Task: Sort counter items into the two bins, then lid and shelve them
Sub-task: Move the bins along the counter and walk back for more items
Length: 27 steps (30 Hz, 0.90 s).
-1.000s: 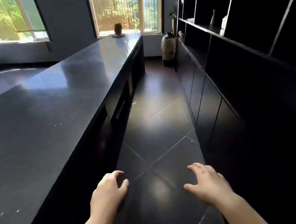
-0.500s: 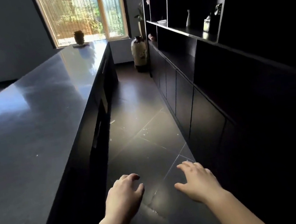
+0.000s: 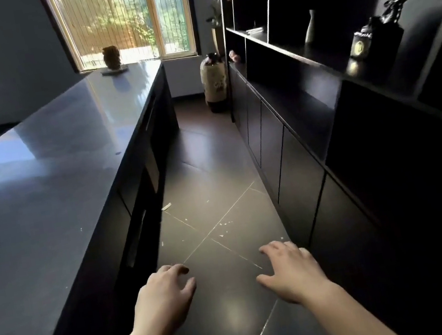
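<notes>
both hands empty, fingers loosely curled: left hand (image 3: 162,301) w/ counter (image 3: 44,195) off its fingers' left, right hand (image 3: 291,272) beside shelf unit (image 3: 314,71). bins not in view; prob. walking between steps.

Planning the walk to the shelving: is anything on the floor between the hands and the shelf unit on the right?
Nothing large. Both hands, left and right, are empty over the floor, which bears only small pale scraps. The tall vase stands at the aisle's far end. No bins are in view.
</notes>
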Available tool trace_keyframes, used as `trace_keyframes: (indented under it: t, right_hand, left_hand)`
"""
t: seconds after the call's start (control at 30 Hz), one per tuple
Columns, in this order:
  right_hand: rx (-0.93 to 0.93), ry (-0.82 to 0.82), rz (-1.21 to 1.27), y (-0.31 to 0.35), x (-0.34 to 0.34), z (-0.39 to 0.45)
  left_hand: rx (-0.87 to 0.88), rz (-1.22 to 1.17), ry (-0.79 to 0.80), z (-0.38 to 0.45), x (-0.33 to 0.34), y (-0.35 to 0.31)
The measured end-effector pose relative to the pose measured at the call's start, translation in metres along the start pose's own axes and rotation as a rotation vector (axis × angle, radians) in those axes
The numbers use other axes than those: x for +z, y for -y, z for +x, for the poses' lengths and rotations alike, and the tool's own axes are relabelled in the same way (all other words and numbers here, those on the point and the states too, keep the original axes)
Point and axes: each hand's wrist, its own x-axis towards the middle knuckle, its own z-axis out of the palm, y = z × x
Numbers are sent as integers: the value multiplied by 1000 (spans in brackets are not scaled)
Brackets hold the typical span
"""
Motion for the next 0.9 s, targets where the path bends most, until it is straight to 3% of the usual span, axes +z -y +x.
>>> trace_keyframes:
  t: [0.57,0.9]
  right_hand:
    - [109,-53,73,-20,-134,418]
    - [103,-24,82,-83,-204,681]
  left_hand:
    - [153,81,45,462,-30,-59]
    - [73,87,125,718,-11,-101]
